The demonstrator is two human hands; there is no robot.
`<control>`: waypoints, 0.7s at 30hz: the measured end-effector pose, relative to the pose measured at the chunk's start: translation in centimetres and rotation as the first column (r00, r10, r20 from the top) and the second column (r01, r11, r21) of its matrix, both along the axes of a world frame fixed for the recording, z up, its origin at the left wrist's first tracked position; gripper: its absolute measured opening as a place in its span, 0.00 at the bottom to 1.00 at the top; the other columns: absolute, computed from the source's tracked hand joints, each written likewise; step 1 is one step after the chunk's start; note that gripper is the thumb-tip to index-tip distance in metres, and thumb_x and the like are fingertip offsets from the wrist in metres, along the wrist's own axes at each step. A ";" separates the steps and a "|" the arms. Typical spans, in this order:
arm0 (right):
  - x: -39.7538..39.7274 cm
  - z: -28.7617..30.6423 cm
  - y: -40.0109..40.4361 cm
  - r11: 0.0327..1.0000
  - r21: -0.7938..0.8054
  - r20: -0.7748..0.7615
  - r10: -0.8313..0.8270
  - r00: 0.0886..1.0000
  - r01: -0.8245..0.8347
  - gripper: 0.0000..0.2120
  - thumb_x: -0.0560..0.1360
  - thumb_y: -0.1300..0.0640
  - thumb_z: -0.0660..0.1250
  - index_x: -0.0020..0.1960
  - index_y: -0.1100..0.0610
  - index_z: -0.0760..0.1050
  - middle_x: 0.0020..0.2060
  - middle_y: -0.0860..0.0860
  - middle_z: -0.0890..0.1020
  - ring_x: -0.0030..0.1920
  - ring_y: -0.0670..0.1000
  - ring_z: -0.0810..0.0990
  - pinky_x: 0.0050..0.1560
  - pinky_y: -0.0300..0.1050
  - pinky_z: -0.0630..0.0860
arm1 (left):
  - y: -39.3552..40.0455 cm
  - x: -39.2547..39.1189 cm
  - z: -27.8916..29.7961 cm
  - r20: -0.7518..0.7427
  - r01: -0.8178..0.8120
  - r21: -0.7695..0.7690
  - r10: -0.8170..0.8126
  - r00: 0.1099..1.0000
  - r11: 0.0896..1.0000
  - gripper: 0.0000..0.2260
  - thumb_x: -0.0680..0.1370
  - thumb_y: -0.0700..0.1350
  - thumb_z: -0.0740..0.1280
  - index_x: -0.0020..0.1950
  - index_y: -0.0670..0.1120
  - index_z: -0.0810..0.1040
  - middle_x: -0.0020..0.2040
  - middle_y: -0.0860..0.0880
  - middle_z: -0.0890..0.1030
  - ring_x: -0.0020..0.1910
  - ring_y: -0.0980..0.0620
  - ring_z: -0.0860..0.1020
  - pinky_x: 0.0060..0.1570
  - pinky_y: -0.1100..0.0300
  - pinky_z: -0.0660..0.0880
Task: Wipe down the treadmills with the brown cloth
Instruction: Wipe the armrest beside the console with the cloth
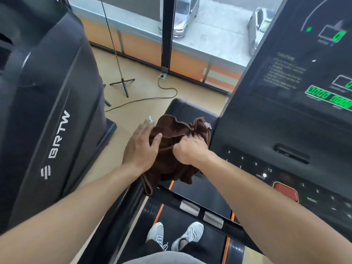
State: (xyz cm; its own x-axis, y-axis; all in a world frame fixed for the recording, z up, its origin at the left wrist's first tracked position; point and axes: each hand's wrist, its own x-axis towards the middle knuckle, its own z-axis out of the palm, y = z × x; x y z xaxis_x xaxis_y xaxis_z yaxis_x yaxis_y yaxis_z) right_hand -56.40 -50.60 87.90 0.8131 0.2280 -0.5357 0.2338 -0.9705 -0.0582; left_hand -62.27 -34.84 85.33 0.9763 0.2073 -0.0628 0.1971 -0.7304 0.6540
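The brown cloth (171, 149) is bunched up in front of me, over the left edge of the treadmill I stand on. My left hand (141, 145) lies flat against the cloth's left side, thumb pressed into the fabric. My right hand (190, 149) is clenched on the cloth's right side, fingers dug into its folds. A corner of the cloth hangs down over the black handrail (192, 206). The treadmill's console (297, 103) rises at the right, with green digits lit. A second treadmill (49, 111), black with white lettering, stands at the left.
A thin tripod stand (122, 82) and a black cable (152, 98) lie on the tan floor between the treadmills. A large window with a dark frame (167, 35) runs across the far side, with parked cars outside. My grey shoes (175, 237) stand on the belt.
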 end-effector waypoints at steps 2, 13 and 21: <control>-0.1 0.8 -0.2 0.998 0.017 0.077 0.064 0.995 -0.065 0.21 0.82 0.50 0.55 0.63 0.60 0.80 0.65 0.60 0.80 0.67 0.61 0.76 0.68 0.50 0.68 | -0.3 -0.4 -1.0 -0.134 -0.091 -0.057 0.083 0.988 0.994 0.28 0.84 0.61 0.53 0.82 0.52 0.59 0.82 0.51 0.60 0.80 0.52 0.58 0.77 0.54 0.56; 0.4 -0.9 -0.8 0.995 -0.077 0.003 0.070 0.998 -0.070 0.33 0.79 0.49 0.52 0.81 0.63 0.58 0.79 0.62 0.62 0.81 0.62 0.55 0.78 0.63 0.31 | -0.7 -0.8 -1.8 0.016 -0.051 -0.108 0.054 0.998 0.993 0.30 0.83 0.65 0.52 0.82 0.52 0.59 0.82 0.56 0.57 0.80 0.57 0.56 0.77 0.55 0.56; 1.1 1.2 -3.2 0.946 -0.160 -0.093 0.269 0.959 -0.281 0.20 0.83 0.48 0.49 0.54 0.50 0.79 0.63 0.48 0.81 0.72 0.53 0.71 0.79 0.56 0.52 | -1.1 0.9 -3.3 -0.076 0.118 0.202 -0.104 0.992 0.972 0.32 0.83 0.65 0.47 0.84 0.54 0.44 0.84 0.51 0.46 0.82 0.51 0.42 0.81 0.46 0.45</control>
